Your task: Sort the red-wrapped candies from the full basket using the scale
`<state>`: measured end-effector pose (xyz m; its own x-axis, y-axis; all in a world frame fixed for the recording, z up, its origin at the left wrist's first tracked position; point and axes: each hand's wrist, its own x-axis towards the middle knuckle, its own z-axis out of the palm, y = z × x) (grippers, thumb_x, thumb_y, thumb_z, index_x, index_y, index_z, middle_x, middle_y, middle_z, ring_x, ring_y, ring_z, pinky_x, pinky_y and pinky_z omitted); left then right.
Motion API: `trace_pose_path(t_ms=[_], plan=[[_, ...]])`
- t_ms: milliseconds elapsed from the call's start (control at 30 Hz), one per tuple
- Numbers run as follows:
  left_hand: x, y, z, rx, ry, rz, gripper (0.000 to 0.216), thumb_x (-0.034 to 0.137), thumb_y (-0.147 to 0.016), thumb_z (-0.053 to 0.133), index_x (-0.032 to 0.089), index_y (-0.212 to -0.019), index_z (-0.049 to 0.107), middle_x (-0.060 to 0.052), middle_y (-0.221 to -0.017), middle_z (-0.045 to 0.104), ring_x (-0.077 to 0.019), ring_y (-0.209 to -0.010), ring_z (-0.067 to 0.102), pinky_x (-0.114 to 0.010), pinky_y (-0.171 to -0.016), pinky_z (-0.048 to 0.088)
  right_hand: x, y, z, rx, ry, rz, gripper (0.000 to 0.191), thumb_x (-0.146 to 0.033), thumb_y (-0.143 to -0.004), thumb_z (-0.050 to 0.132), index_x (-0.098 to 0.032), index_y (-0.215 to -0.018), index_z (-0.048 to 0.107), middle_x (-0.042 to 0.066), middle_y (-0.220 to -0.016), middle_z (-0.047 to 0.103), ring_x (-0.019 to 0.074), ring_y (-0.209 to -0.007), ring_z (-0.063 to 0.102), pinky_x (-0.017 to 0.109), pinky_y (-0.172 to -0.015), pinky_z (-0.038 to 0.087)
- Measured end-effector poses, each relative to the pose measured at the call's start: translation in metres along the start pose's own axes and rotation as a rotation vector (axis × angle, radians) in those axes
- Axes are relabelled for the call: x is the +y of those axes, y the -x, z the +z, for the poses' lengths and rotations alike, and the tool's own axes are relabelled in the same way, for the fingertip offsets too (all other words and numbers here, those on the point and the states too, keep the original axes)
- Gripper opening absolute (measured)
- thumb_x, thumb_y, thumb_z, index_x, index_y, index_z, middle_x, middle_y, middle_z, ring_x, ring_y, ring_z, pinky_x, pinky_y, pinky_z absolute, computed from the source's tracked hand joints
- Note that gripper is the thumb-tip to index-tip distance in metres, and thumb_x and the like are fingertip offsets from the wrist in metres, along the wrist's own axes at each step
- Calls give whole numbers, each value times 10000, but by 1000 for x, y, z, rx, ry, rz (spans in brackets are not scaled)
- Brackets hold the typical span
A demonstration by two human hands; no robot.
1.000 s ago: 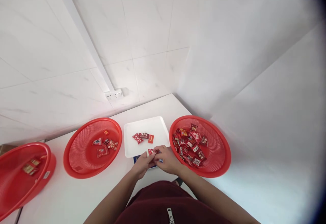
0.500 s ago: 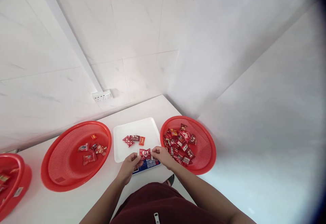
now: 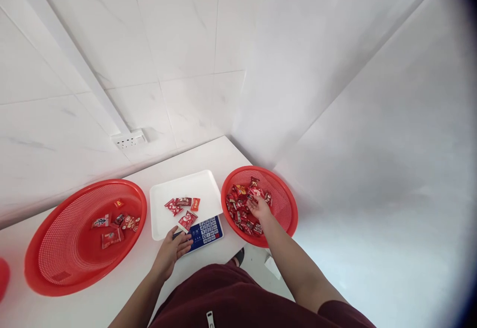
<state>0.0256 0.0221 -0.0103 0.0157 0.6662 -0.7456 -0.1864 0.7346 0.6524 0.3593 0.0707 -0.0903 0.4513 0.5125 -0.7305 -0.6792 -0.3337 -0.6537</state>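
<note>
As my head swings R, the white table (image 3: 201,161) slides left in view & the third basket (image 3: 3,279) is down to a sliver at the edge. Left basket (image 3: 57,246): handful of wrapped bits, same lot as a sec ago. Right basket (image 3: 280,204): the fuller one, loads of red wrappers piled in the bottom. Between them, the white tray (image 3: 206,191), w/ the blue keypad (image 3: 209,231) in plain view just below.

Hands next, & that's the big change: half a sec ago both were on one packet, now they've split. Left hand (image 3: 173,249) is by the tray's near edge, fingers loosely spread, nothing in them. Right hand (image 3: 260,207) has gone over to the right basket, down at the pile; can't tell if its fingers are pinching anything.

Small stuff: that packet (image 3: 187,221) is out of my grip, lying at the tray's near edge, prob. poking over it. Behind it sit the spotted packet (image 3: 173,207), dark packet (image 3: 184,202) & orange packet (image 3: 196,204), unmoved. So 4 on the tray vs. 3; I'd call that one dealt with.
</note>
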Motion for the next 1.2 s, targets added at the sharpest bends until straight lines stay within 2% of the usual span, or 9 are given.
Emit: trace_pose_path(t_ms=[267, 433, 533, 633, 733, 800, 867, 1000, 1200], plan=[[0, -4, -12, -36, -71, -34, 379, 228, -821, 583, 185, -1167, 436, -120, -978, 688, -180, -813, 689, -298, -760, 537, -5, -27, -19, 60, -56, 37, 122, -211, -735, 611, -215, -801, 508, -7, -683, 570, 123, -656, 612, 210, -600, 545], [-1, -6, -13, -60, -86, -28, 324, 246, -802, 599, 186, -1098, 481, -100, -957, 688, -163, -782, 679, -295, -756, 524, -12, -20, -26, 84, -103, 15, 81, -158, -740, 588, -215, -764, 536, -19, -618, 579, 115, -595, 600, 208, -582, 548], [-2, -4, -10, -58, -93, -10, 262, 273, -785, 617, 180, -1007, 514, -72, -874, 685, -150, -740, 666, -293, -751, 512, -17, -4, -21, 38, -106, -24, 66, -154, -757, 573, -219, -745, 566, -20, -628, 601, 109, -616, 608, 195, -601, 547], [-3, 2, -6, -86, -132, 22, 257, 375, -751, 647, 166, -861, 545, -48, -781, 663, -143, -719, 642, -280, -740, 494, -11, 25, -7, -116, -72, -48, 59, -174, -728, 635, -209, -775, 634, -4, -740, 664, 107, -687, 625, 190, -665, 543], [-4, 10, 1, -186, -167, 35, 397, 519, -719, 633, 155, -870, 583, -58, -811, 656, -145, -744, 621, -278, -726, 479, 8, 67, 13, -395, 62, -23, 189, -216, -627, 755, -161, -798, 696, 41, -835, 700, 132, -742, 634, 224, -714, 529], [-4, 14, 7, -275, -167, 27, 473, 573, -708, 613, 160, -939, 594, -68, -864, 655, -150, -766, 610, -285, -715, 474, 26, 96, 27, -677, 295, -2, 261, -301, -614, 775, -133, -804, 716, 71, -852, 707, 148, -776, 634, 255, -752, 506], [-4, 16, 13, -343, -171, 36, 477, 571, -704, 619, 164, -953, 595, -60, -869, 642, -141, -751, 593, -280, -687, 465, 43, 121, 40, -843, 494, -19, 314, -370, -610, 771, -124, -800, 728, 70, -807, 707, 149, -742, 623, 280, -749, 485], [-5, 15, 14, -337, -217, 103, 403, 513, -668, 676, 161, -839, 577, 7, -721, 570, -91, -618, 503, -235, -583, 406, 66, 145, 54, -888, 658, -66, 357, -454, -581, 759, -158, -780, 732, 33, -715, 693, 147, -672, 590, 299, -712, 455], [-14, 14, 2, -317, -342, 108, 395, 509, -647, 679, 159, -774, 547, 30, -624, 530, -82, -542, 451, -231, -535, 367, 76, 144, 43, -859, 771, 8, 353, -455, -581, 744, -162, -778, 724, 31, -677, 674, 140, -641, 573, 276, -648, 423]])
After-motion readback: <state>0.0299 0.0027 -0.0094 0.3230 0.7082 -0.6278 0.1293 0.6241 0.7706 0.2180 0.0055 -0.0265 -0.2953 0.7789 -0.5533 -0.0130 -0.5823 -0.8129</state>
